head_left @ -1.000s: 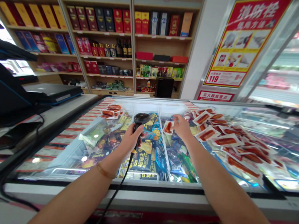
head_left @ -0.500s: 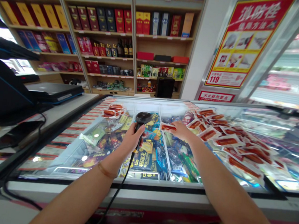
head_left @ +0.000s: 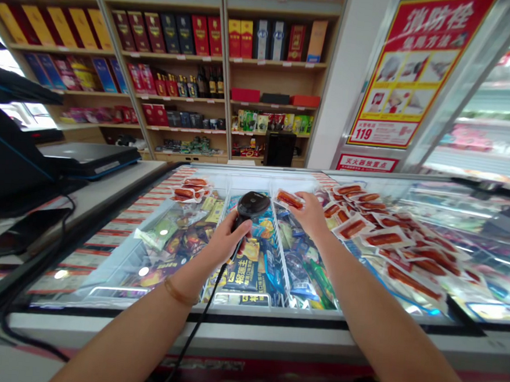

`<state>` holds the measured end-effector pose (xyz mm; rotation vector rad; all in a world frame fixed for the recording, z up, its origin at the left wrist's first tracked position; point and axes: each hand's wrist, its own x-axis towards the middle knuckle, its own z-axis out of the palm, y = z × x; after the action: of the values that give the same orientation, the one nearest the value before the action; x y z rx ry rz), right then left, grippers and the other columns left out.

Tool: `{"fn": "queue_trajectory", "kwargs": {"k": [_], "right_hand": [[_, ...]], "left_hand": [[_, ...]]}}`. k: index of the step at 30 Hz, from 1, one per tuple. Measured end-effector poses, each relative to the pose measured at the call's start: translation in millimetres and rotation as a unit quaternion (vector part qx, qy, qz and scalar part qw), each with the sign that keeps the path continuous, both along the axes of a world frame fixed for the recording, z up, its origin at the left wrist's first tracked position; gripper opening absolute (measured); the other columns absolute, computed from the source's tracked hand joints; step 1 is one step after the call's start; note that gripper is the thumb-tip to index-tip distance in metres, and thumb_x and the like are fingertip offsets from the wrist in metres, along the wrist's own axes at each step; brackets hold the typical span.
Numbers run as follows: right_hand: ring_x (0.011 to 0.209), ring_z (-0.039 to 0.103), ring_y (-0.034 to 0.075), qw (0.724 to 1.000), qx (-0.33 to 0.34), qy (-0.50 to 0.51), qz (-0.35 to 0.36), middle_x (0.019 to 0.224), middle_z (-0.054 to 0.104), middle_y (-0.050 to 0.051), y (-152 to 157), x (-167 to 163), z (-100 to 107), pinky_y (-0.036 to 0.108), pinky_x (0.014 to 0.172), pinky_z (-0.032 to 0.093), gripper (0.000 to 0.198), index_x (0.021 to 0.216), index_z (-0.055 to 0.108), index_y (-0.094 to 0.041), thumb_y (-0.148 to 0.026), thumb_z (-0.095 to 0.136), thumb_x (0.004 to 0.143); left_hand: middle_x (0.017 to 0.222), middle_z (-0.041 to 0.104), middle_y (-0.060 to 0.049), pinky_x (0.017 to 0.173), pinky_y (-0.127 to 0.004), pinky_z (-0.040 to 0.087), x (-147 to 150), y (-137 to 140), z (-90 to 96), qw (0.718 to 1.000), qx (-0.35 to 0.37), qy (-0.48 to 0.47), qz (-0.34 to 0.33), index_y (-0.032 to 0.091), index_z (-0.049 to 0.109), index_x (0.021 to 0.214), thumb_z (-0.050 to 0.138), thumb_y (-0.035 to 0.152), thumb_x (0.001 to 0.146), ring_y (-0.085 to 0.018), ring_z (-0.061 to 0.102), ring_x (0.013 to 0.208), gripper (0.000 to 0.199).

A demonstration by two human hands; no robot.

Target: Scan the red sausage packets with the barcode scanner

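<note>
My left hand (head_left: 230, 236) is wrapped round the handle of a black barcode scanner (head_left: 254, 204), whose cord hangs down toward me. To its right, my right hand (head_left: 311, 213) grips the end of a sausage pack (head_left: 290, 200), a reddish-brown sausage in clear wrapping. The pack is held up beside the scanner head with a gap between them. A heap of similar sausage packs (head_left: 385, 239) lies on the glass to the right. A smaller group of packs (head_left: 188, 190) rests at the far left of the freezer top.
Beneath my hands is a glass-topped chest freezer (head_left: 113, 274) with wire dividers and bagged goods inside. On the left counter stand a black scale (head_left: 93, 159) and a dark terminal (head_left: 9, 139). Shelves of boxes (head_left: 185, 33) line the back wall.
The sausage pack in my right hand has been raised and tilted, showing more of its face. The scanner has moved slightly right, its head turned toward the pack.
</note>
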<state>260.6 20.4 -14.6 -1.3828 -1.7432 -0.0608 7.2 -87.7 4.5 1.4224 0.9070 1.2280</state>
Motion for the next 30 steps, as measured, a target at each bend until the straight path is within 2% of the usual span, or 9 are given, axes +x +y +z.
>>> {"fn": "queue_trajectory", "kwargs": {"k": [8, 25, 30], "right_hand": [[0.11, 0.056, 0.029, 1.0, 0.026, -0.011, -0.002, 0.113, 0.062, 0.014, -7.0, -5.5, 10.6, 0.042, 0.103, 0.043, 0.039, 0.121, 0.061, -0.014, -0.022, 0.064, 0.083], [0.111, 0.057, 0.031, 0.999, 0.034, -0.008, 0.009, 0.112, 0.062, 0.013, -14.2, -12.1, 16.8, 0.045, 0.104, 0.042, 0.039, 0.122, 0.061, -0.018, -0.025, 0.061, 0.084], [0.112, 0.056, 0.029, 0.999, 0.036, -0.007, 0.012, 0.114, 0.061, 0.014, -12.6, -12.2, 11.7, 0.043, 0.105, 0.042, 0.042, 0.122, 0.059, -0.016, -0.019, 0.059, 0.08]], "left_hand": [[0.07, 0.059, 0.004, 0.038, -0.021, 0.038, -0.9, -1.3, 0.3, 0.998, 0.028, 0.023, -0.044, 0.021, 0.047, 0.09, 0.065, 0.059, 0.081, -0.007, 0.049, 0.041, 0.044], [0.066, 0.057, 0.005, 0.038, -0.021, 0.036, 1.1, -6.7, 6.5, 0.999, 0.006, 0.022, -0.036, 0.022, 0.048, 0.09, 0.07, 0.061, 0.075, -0.008, 0.049, 0.04, 0.047], [0.066, 0.058, 0.005, 0.036, -0.021, 0.037, 3.9, -2.6, 0.1, 1.0, -0.002, 0.015, -0.019, 0.022, 0.048, 0.091, 0.07, 0.062, 0.074, -0.008, 0.048, 0.039, 0.049]]}}
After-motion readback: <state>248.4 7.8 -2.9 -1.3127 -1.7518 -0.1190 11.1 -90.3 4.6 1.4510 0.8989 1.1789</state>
